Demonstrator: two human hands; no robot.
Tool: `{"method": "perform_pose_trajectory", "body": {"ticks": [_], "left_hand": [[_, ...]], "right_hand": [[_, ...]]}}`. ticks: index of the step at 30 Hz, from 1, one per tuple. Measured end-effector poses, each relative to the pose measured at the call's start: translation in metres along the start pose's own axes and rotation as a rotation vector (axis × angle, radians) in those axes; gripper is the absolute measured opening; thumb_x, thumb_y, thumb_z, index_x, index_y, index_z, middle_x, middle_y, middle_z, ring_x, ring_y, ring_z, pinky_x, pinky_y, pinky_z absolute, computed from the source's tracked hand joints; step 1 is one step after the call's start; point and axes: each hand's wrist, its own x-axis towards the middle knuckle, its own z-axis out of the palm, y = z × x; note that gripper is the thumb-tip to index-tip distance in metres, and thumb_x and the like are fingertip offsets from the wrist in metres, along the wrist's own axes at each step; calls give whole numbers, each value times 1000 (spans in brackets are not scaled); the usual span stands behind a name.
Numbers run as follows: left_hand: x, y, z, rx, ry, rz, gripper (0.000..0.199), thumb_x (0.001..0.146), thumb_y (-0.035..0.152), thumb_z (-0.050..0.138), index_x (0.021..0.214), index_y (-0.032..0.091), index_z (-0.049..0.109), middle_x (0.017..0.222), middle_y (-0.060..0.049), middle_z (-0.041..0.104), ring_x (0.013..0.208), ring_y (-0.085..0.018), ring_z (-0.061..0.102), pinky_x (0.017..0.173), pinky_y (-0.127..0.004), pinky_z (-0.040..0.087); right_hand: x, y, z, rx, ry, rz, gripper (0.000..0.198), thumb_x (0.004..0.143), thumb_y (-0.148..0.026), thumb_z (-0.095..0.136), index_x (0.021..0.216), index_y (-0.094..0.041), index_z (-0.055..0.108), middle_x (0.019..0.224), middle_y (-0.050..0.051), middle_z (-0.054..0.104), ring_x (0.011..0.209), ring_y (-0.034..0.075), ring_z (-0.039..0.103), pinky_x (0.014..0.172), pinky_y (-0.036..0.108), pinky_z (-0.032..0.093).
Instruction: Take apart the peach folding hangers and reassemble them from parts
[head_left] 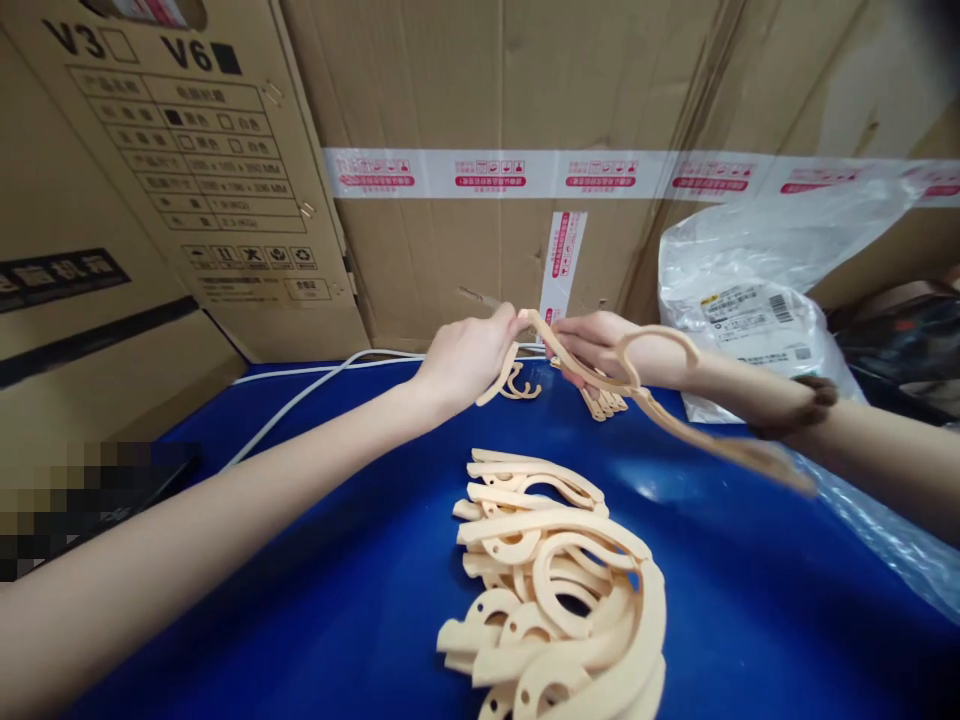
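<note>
My left hand [466,362] is closed, its fingertips pinching the end of a beige plastic folding hanger [581,370]. The hanger stretches to the right, with its round hook [664,335] upward and its far arm [720,447] unfolded and slightly blurred. My right hand [596,340] is closed around the hanger's near arm, the fingers partly hidden behind it. Below my left hand, a curved beige piece [499,378] and small hooks [525,388] show; whether the hand touches them I cannot tell. A heap of folded hangers [562,560] lies nearer to me on the blue surface.
More beige hanger parts [604,403] lie beneath my right hand. Cardboard boxes [465,80] form a wall behind. A clear plastic bag [742,300] with a label stands at right. White cable [300,395] crosses the blue surface [337,560]; a dark object [142,490] sits at left.
</note>
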Motion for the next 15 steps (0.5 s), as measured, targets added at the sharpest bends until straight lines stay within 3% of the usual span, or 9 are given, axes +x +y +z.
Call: {"method": "perform_pose_trajectory", "body": {"ticks": [2, 4, 6, 9, 12, 15], "left_hand": [[5, -19, -4, 141, -40, -17, 37, 100, 39, 28, 98, 16, 57, 78, -7, 60, 82, -24, 60, 74, -32, 39], [13, -44, -8, 153, -140, -34, 38, 98, 37, 30, 84, 16, 58, 76, -6, 61, 77, -22, 60, 71, -30, 39], [22, -70, -10, 133, -270, -76, 39, 95, 35, 34, 70, 16, 56, 64, -4, 58, 63, -17, 57, 63, -26, 39], [31, -99, -8, 92, -380, -126, 37, 91, 38, 40, 67, 18, 58, 60, -1, 58, 56, -15, 53, 57, -24, 37], [36, -108, -3, 78, -334, -185, 31, 85, 45, 49, 75, 18, 62, 70, -3, 64, 67, -17, 58, 62, -25, 38], [37, -98, 1, 56, -217, -268, 37, 81, 51, 56, 90, 17, 63, 82, -8, 67, 81, -23, 61, 67, -27, 39]], "right_hand": [[1, 13, -3, 251, 18, 45, 23, 96, -34, 33, 88, -20, 50, 64, 1, 59, 46, 13, 53, 45, 25, 40], [2, 26, -7, 466, 35, 99, 20, 93, -35, 40, 91, -21, 54, 60, -1, 57, 42, 12, 48, 41, 25, 36], [4, 35, -11, 595, 38, 154, 19, 90, -34, 44, 90, -22, 58, 54, -3, 53, 40, 12, 43, 39, 25, 30], [10, 36, -13, 711, 16, 205, 18, 88, -29, 46, 86, -21, 62, 49, -3, 52, 42, 12, 44, 42, 25, 30], [16, 25, -13, 818, 20, 237, 20, 87, -24, 45, 86, -19, 64, 49, -2, 52, 44, 11, 45, 44, 24, 34], [21, 10, -15, 881, 112, 281, 19, 86, -21, 45, 86, -18, 63, 47, -3, 50, 40, 10, 40, 39, 23, 31]]}}
